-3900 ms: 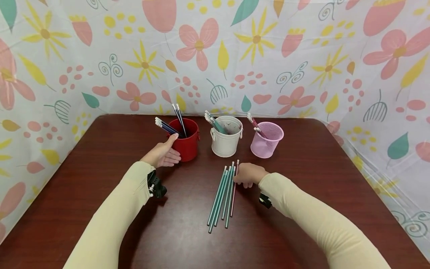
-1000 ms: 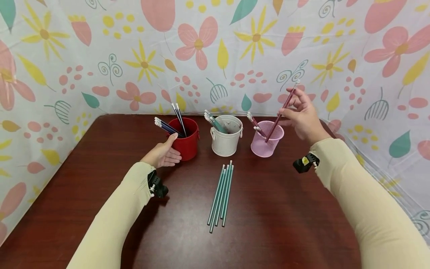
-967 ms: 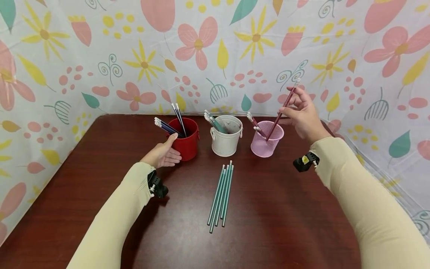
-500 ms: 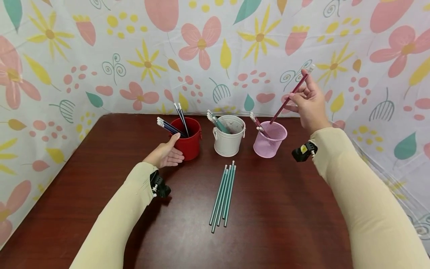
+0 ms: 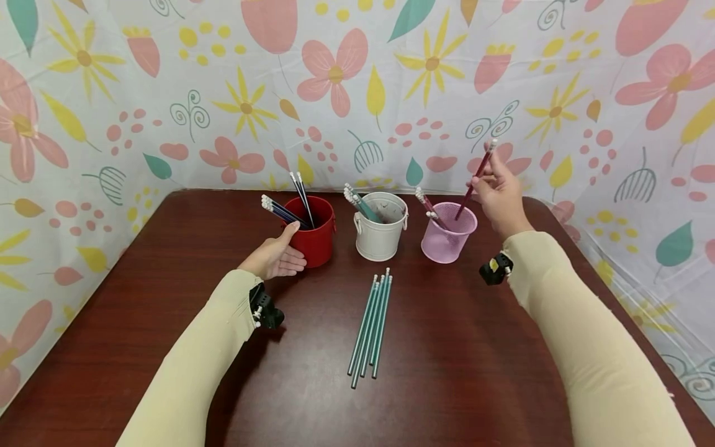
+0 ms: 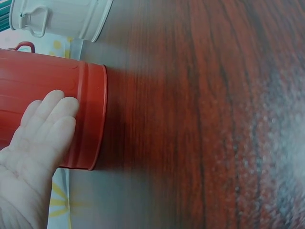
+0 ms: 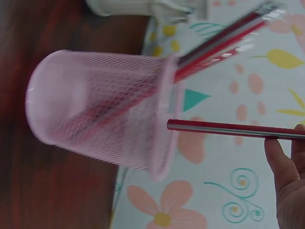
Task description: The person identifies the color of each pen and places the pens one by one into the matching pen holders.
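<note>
My right hand (image 5: 504, 198) pinches a dark red pencil (image 5: 473, 184), its white eraser end up, slanting over the pink mesh cup (image 5: 443, 246). The lower end of the pencil is at the cup's mouth; in the right wrist view that end (image 7: 190, 126) shows right by the rim. Several red pencils (image 7: 221, 40) lean inside the same cup. On the left, my left hand (image 5: 276, 256) lies with straight fingers against the red bucket (image 5: 317, 248), thumb near its rim. Dark blue pencils (image 5: 279, 210) with white erasers stick out of that bucket.
Between the red bucket and the pink cup stands a white bucket (image 5: 377, 243) holding several teal pencils (image 5: 360, 203). More teal pencils (image 5: 368, 332) lie in a loose bundle on the dark wooden table (image 5: 458, 372). A flowered cloth (image 5: 335, 136) hangs behind.
My right hand has picked the red pencil from beside the teal ones and carried it to the pink cup. Over the last half second it has come down. My left hand stays put.
</note>
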Motion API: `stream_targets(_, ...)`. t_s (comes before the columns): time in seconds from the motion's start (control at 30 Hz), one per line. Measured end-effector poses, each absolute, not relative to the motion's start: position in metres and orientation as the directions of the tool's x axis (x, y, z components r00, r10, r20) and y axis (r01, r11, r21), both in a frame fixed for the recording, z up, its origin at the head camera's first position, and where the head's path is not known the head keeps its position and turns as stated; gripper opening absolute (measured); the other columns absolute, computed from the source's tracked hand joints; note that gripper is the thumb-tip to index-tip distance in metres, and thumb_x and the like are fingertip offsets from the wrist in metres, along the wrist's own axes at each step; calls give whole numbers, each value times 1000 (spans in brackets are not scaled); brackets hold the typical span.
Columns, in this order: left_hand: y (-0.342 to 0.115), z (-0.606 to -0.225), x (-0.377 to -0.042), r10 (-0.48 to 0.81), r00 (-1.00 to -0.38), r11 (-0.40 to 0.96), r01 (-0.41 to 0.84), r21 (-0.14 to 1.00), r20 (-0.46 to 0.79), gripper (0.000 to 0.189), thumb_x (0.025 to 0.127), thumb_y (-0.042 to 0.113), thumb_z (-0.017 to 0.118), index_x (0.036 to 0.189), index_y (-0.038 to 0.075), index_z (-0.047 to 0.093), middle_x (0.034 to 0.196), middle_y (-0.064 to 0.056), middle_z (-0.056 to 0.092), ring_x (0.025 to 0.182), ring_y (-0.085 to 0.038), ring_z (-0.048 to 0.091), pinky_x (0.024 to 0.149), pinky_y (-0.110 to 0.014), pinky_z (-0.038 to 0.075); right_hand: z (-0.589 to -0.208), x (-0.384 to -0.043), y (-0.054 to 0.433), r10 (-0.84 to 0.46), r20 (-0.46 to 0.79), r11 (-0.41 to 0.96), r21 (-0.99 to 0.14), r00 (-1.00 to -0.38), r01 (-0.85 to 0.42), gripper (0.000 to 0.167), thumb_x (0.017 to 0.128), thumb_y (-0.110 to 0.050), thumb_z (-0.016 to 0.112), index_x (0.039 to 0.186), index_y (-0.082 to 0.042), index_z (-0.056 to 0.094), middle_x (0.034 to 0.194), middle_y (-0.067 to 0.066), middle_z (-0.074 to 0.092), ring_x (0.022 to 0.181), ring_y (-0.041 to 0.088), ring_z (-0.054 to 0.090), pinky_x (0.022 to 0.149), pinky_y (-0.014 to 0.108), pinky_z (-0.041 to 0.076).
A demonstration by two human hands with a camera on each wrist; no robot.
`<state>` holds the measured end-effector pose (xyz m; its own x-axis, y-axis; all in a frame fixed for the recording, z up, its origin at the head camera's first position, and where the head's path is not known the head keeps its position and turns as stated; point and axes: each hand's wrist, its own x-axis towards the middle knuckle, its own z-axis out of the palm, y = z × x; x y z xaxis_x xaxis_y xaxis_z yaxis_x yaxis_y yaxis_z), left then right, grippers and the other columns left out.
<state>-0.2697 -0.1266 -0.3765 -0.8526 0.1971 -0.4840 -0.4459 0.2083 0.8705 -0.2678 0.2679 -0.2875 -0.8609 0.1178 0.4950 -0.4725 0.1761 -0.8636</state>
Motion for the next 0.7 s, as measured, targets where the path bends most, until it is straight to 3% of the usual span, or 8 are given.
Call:
stream_targets(0.03, -127, -377, -270, 195, -853, 209, -445, 871, -483, 88, 92, 64, 36, 126, -15, 50, 116, -25, 62, 99, -30, 64, 87, -35, 52, -292, -268, 268, 101, 512, 228, -846, -853, -481, 62, 90, 16, 45, 147, -8, 36, 98, -9, 56, 75, 3, 57, 68, 13, 50)
stream_targets(0.17, -128, -377, -269, 197, -856, 213, -438, 873, -478, 88, 92, 65, 37, 126, -15, 50, 118, -25, 62, 98, -29, 65, 89, -36, 51, -313, -270, 271, 41, 545, 398, -778, -837, -487, 61, 87, 18, 50, 143, -1, 38, 94, -19, 57, 73, -4, 55, 67, 10, 46)
stream_targets(0.27, -129, -378, -268, 206, -859, 222, -425, 878, -468, 87, 93, 64, 36, 127, -15, 49, 119, -26, 61, 103, -33, 64, 90, -37, 50, -326, -268, 271, 12, 538, 476, -744, -843, -469, 59, 86, 18, 52, 141, 2, 42, 86, -5, 55, 72, -3, 54, 65, 10, 44)
stream_targets(0.43, -129, -378, -267, 225, -863, 227, -404, 886, -452, 88, 94, 64, 35, 127, -16, 48, 121, -28, 60, 109, -37, 61, 92, -38, 49, -343, -266, 269, -11, 556, 550, -690, -831, -470, 51, 84, 18, 56, 134, 8, 48, 91, 18, 53, 75, -2, 48, 64, 8, 39)
stream_targets(0.7, -130, -377, -268, 230, -864, 228, -400, 888, -448, 88, 94, 64, 35, 126, -16, 48, 116, -26, 63, 106, -36, 62, 92, -39, 50, -355, -268, 268, -24, 593, 613, -627, -805, -480, 45, 81, 19, 58, 126, 12, 53, 88, 25, 56, 76, -4, 47, 65, 5, 37)
